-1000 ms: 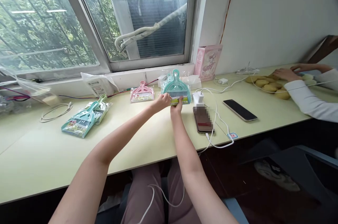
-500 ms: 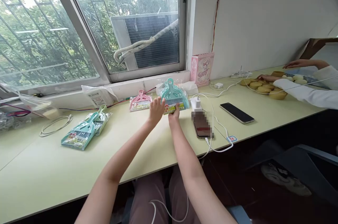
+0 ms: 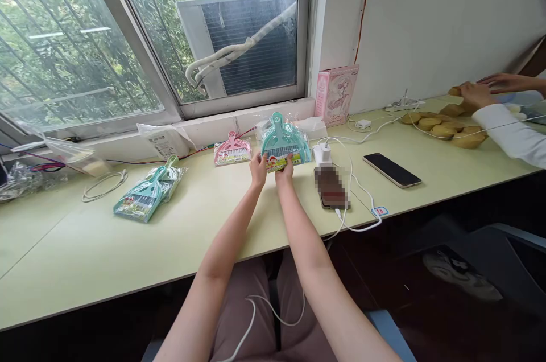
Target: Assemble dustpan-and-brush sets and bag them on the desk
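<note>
A teal mini dustpan-and-brush set [image 3: 282,142] in clear wrap stands near the window ledge. My left hand [image 3: 258,170] and my right hand [image 3: 285,173] both pinch its lower edge, side by side. A pink set [image 3: 232,151] lies just to its left. Further left on the pale green desk [image 3: 179,237] two more teal sets [image 3: 147,197] lie stacked.
A charging phone [image 3: 331,190] with white cable and plug lies right of my hands, a second dark phone [image 3: 391,170] beyond it. A pink box [image 3: 336,94] leans on the wall. Another person's hands [image 3: 482,89] handle round yellow pieces [image 3: 443,127] at far right. A cable coil [image 3: 102,185] lies left.
My hands have stayed on the teal set's lower edge, the left one shifting closer to the right. The other person's hands moved further back along the desk.
</note>
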A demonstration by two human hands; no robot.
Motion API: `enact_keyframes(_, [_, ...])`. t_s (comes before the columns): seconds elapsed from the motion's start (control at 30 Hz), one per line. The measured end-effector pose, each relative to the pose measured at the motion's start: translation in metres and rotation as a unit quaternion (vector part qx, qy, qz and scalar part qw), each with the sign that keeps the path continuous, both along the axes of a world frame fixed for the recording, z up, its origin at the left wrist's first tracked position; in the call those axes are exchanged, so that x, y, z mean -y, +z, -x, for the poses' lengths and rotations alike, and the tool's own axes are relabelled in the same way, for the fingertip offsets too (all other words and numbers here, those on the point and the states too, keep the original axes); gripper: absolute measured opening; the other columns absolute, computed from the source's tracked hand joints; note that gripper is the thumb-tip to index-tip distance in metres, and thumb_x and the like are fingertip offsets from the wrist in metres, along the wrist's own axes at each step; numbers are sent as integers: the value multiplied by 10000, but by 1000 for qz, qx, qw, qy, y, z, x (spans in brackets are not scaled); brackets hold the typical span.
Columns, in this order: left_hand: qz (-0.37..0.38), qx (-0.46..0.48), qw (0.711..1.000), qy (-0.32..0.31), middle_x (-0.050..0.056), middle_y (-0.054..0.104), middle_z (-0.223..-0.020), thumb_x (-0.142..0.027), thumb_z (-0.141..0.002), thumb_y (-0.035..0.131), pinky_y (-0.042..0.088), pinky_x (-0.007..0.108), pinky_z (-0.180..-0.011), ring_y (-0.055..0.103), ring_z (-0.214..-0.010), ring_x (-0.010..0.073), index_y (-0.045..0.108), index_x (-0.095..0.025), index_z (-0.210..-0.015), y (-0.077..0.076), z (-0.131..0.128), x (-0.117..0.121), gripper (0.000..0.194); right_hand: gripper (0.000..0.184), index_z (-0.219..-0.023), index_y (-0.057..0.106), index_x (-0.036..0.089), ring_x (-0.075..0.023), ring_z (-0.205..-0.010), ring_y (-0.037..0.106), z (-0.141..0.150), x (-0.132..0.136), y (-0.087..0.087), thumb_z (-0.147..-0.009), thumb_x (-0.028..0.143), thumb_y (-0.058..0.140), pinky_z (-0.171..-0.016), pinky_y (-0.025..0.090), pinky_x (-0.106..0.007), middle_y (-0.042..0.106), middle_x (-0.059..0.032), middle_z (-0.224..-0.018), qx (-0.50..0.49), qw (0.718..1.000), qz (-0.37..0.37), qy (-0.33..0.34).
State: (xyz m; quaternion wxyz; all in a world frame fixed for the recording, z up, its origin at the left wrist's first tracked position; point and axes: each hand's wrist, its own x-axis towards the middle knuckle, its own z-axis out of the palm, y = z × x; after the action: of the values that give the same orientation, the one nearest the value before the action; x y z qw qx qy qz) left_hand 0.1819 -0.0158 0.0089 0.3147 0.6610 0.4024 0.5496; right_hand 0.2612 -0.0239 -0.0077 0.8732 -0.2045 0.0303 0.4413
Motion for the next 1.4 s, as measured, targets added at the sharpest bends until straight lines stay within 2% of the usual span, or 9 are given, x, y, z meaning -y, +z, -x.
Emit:
enact_keyframes(0.13, [-28, 41, 999, 10, -15, 554, -652, -423, -901, 565, 413, 228, -596, 530, -623, 137, 634, -180, -883, -6, 0, 15, 253, 286, -1068, 636, 182, -129, -846, 693, 0, 1, 0, -929, 413, 540, -812, 584, -299, 725, -32, -970, 39, 999, -17, 14])
enact_keyframes(0.33, [-27, 55, 994, -95, 33, 679, -866, -441, -751, 755, 486, 245, -693, 644, -786, 172, 615, -188, -1143, -14, -5, 25, 487, 347, -1135, 625, 180, -127, -814, 695, -11, 1, -3, -979, 432, 445, -848, 581, -320, 724, -20, -927, 15, 999, -39, 7])
enact_keyframes(0.5, [-15, 75, 997, -25, 40, 691, -827, -397, -855, 654, 499, 264, -684, 659, -768, 179, 619, -189, -1124, -18, -5, 19, 342, 380, -1171, 612, 170, -127, -876, 691, -9, -1, -3, -971, 446, 444, -860, 581, -319, 715, -37, -1015, 34, 999, -16, 10])
enact_keyframes(0.67, [3, 81, 997, 13, 59, 714, -915, -362, -904, 587, 493, 258, -689, 675, -817, 185, 570, -198, -1085, -17, -2, 22, 245, 413, -1183, 608, 163, -153, -922, 688, -2, -2, -2, -953, 474, 465, -854, 590, -345, 702, -59, -1061, 55, 998, 5, 31])
enact_keyframes(0.77, [9, 60, 998, 27, 49, 701, -856, -331, -913, 567, 465, 258, -657, 662, -762, 188, 537, -192, -1076, -20, -2, 26, 217, 383, -1161, 620, 167, -160, -910, 687, -1, 0, -4, -939, 458, 506, -849, 594, -350, 700, -50, -1042, 49, 998, 10, 39])
enact_keyframes(0.87, [12, 10, 1000, 27, 29, 673, -789, -279, -887, 594, 443, 264, -649, 641, -719, 195, 522, -189, -1073, -25, -2, 29, 219, 346, -1133, 634, 186, -150, -904, 685, -3, 2, -6, -948, 438, 486, -855, 591, -341, 695, -34, -1047, 59, 998, 10, 38])
enact_keyframes(0.97, [15, -13, 1000, 10, 33, 681, -857, -194, -845, 616, 453, 270, -690, 651, -780, 203, 503, -198, -1097, -27, -4, 30, 276, 343, -1138, 635, 205, -138, -916, 682, -6, 4, -7, -962, 429, 445, -869, 583, -328, 694, -22, -1052, 71, 997, 4, 30])
enact_keyframes(1.27, [24, 17, 1000, -2, 85, 658, -1139, -158, -935, 438, 491, 316, -882, 647, -1049, 208, 438, -216, -1153, -29, -5, 29, 225, 369, -1159, 616, 198, -151, -877, 675, -1, 4, -7, -959, 456, 442, -881, 576, -350, 700, -22, -1000, 55, 997, -15, 56])
enact_keyframes(1.4, [30, 39, 999, -8, 100, 645, -1166, -146, -943, 410, 487, 334, -920, 634, -1086, 206, 407, -213, -1165, -35, -6, 24, 232, 450, -1155, 616, 172, -167, -861, 671, 0, 2, -8, -974, 508, 376, -869, 574, -371, 703, -45, -973, 60, 996, -16, 68])
